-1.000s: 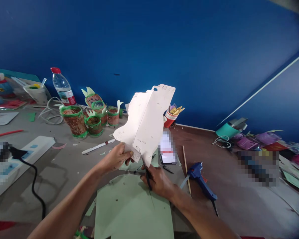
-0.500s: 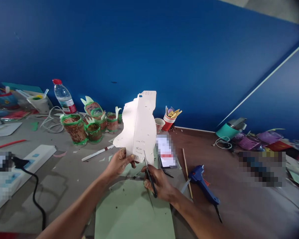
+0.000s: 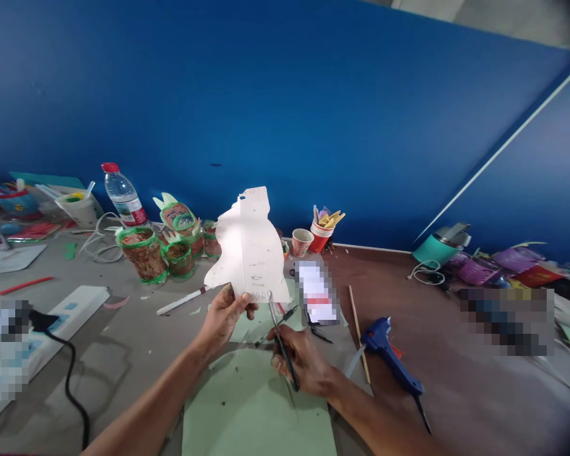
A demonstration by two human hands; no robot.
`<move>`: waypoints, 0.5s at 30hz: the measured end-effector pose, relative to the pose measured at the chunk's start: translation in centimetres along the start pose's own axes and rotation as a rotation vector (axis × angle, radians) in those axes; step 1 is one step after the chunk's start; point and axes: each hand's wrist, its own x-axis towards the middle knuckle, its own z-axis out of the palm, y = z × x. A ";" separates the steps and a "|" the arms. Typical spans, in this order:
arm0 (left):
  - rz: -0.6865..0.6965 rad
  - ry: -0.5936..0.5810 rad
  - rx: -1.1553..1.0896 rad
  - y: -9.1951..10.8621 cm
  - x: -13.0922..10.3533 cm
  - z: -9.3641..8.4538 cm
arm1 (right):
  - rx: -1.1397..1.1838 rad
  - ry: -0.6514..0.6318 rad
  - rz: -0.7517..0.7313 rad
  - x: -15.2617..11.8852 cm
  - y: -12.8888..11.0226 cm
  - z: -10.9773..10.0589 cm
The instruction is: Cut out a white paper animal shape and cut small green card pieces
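Note:
A white paper cutout with wavy edges, a lengthwise crease and small pencil marks is held upright above the table. My left hand pinches its bottom edge between thumb and fingers. Black-handled scissors are in my right hand, fingers wrapped round the handle. Their narrow metal tip points up at the paper's lower right edge; whether it touches is unclear. Below both hands lies a pale green sheet dotted with dark specks.
At right are a blue glue gun, a wooden stick and a phone. Brown-green decorated pots, a water bottle and a white marker stand or lie left. A power strip is nearer; paper cups stand behind.
The paper has shifted left and slightly down with my left hand. The scissors' tip, earlier over the paper's lower part, is now at its lower edge. More of the paper cup shows.

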 end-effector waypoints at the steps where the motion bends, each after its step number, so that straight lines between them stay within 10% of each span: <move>1: -0.007 -0.005 -0.015 -0.1 0.0 0.0 | 0.017 -0.011 0.015 0.0 0.0 0.1; 15: -0.061 -0.174 -0.049 -0.4 -0.7 1.1 | 0.136 0.036 -0.038 0.2 -1.1 0.3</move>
